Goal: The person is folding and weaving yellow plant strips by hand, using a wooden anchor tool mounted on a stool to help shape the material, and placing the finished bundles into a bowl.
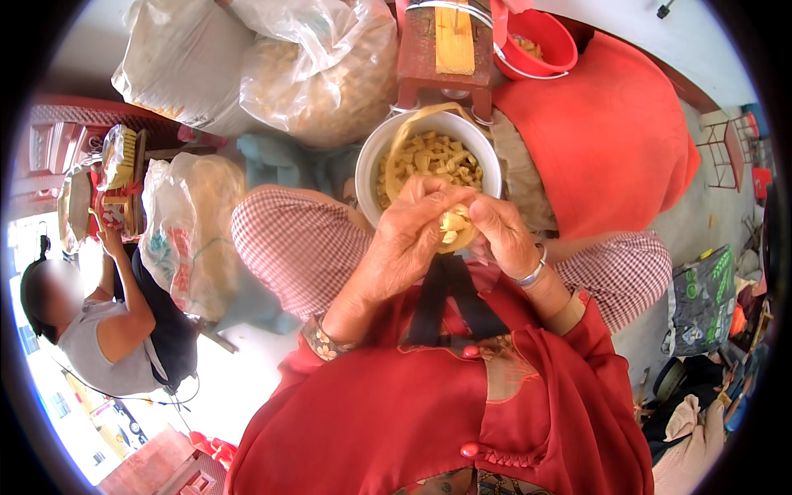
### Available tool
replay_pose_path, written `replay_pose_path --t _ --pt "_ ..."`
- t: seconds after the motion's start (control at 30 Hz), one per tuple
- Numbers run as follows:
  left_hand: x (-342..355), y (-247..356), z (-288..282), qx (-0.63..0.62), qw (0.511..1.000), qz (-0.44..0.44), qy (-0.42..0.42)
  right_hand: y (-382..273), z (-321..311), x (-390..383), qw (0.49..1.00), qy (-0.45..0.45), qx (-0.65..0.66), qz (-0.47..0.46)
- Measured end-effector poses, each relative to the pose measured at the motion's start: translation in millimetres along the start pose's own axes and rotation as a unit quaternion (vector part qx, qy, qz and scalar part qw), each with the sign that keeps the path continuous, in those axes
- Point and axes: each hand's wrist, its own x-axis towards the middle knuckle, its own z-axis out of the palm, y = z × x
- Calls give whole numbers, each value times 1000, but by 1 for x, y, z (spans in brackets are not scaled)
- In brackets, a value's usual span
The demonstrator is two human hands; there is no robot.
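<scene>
Above my lap, my left hand (415,235) and my right hand (505,238) are close together, fingers bent and pinching. Between their fingertips is a small pale yellow folded piece (454,221), its kind not clear. A long straw-coloured band (399,148) arcs over the white bucket (369,169) and runs down toward my hands. Whether it joins the folded piece is hidden by my fingers. Many short yellowish pieces (441,157) lie in the bucket, which stands just beyond my hands. My right wrist wears a metal bracelet (533,268).
Behind the bucket stand a dark red wooden stool (421,66) and a red bucket (554,41). Filled clear plastic bags (322,78) crowd the far left. An orange-red cloth (602,124) covers something at right. A seated person (115,338) works at the left.
</scene>
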Motion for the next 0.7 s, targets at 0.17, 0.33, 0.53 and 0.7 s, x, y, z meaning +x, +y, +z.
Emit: replay_pose_path --t 0.17,0.33,0.53,0.7 --pt "-4 10 13 -31 996 -83 27 11 3 1 999 48 -20 -13" --pt "-8 6 18 -167 960 -223 34 15 8 8 981 119 -125 -84" --pt "-8 3 12 -577 775 -259 8 11 15 2 990 112 37 -74" --pt "-6 1 2 -616 728 -287 89 12 -12 -17 963 193 -170 -79"
